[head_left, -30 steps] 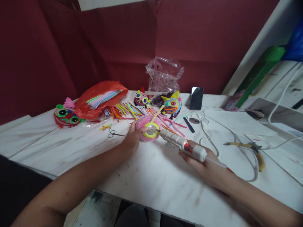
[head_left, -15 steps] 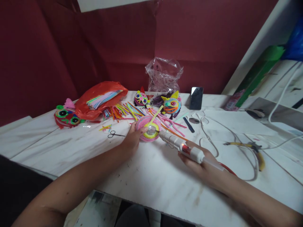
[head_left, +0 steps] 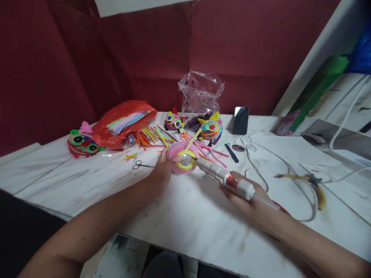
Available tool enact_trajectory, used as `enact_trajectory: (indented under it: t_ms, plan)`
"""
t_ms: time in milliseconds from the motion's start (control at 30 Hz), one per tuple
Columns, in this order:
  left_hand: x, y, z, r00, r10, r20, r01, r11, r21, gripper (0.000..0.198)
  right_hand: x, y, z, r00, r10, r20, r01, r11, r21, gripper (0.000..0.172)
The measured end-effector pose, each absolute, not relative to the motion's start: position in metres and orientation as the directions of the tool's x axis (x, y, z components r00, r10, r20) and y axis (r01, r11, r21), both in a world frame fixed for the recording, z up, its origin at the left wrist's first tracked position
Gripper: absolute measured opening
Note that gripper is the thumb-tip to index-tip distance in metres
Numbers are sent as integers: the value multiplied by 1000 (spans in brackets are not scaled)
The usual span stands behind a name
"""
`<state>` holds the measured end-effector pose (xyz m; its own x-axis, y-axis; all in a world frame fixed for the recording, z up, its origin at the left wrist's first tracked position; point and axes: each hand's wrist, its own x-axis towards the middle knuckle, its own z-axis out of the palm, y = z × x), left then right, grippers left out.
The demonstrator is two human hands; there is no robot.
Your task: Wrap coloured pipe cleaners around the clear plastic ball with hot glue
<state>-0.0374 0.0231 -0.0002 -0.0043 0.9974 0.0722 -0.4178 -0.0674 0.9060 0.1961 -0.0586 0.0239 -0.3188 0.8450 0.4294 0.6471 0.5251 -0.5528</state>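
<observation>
My left hand (head_left: 164,166) grips the left edge of a round pink craft piece (head_left: 175,150), its thumb on the front. A yellow pipe cleaner (head_left: 192,141) curves round the clear centre, and its loose end sticks up to the right. My right hand (head_left: 246,197) is wrapped round a white glue gun (head_left: 216,173) with a lit orange light and a glue stick jutting from its back. The gun's nozzle points at the right side of the yellow ring, close to it; whether they touch I cannot tell.
Loose pipe cleaners (head_left: 150,136) spill from a red bag (head_left: 127,112) behind. Finished animal faces (head_left: 211,128) stand at the back. Scissors (head_left: 139,165) lie left; a phone (head_left: 240,120), tweezers (head_left: 231,153), white cable (head_left: 257,172) and yellow-handled pliers (head_left: 313,181) lie right.
The glue gun and my right hand have shifted slightly right and back, away from the pink piece. My left hand keeps its hold on the piece almost in place.
</observation>
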Motion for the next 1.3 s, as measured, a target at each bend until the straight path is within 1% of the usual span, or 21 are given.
enact_trajectory:
  t_ms: [133,200,333,500,667,833,933,1067,1200,1300]
  plan:
    - [-37,24,-2,-7,997,78,-423,-74,903,53,196,-58,18,-324,847,422,626,526,-576,11]
    - [-38,25,-2,-12,997,73,-417,-72,906,51,196,-57,15,-330,845,422,618,531,-580,10]
    - [-38,25,-2,-23,998,52,-406,-57,912,53,196,-56,11,-333,845,419,620,531,-578,11]
    - [-37,24,-2,6,999,43,-416,-37,908,56,197,-56,15,-310,848,431,618,524,-586,15]
    - [-34,24,-7,20,999,45,-377,-34,925,57,198,-57,15,-313,868,385,604,495,-625,13]
    - [-32,22,-9,45,998,48,-346,-29,938,59,197,-56,13,-326,876,356,583,483,-654,15]
    - [-33,22,-7,39,998,39,-358,-23,934,62,197,-56,15,-321,874,365,588,486,-647,14]
    - [-34,24,-5,-10,999,39,-371,-40,928,61,197,-57,19,-296,879,374,611,476,-633,15]
    - [-33,24,-5,3,1000,27,-368,-24,930,63,197,-58,17,-305,874,378,590,485,-646,13]
    - [-33,23,-6,20,999,30,-366,-21,931,63,198,-57,15,-316,873,372,589,488,-644,15]
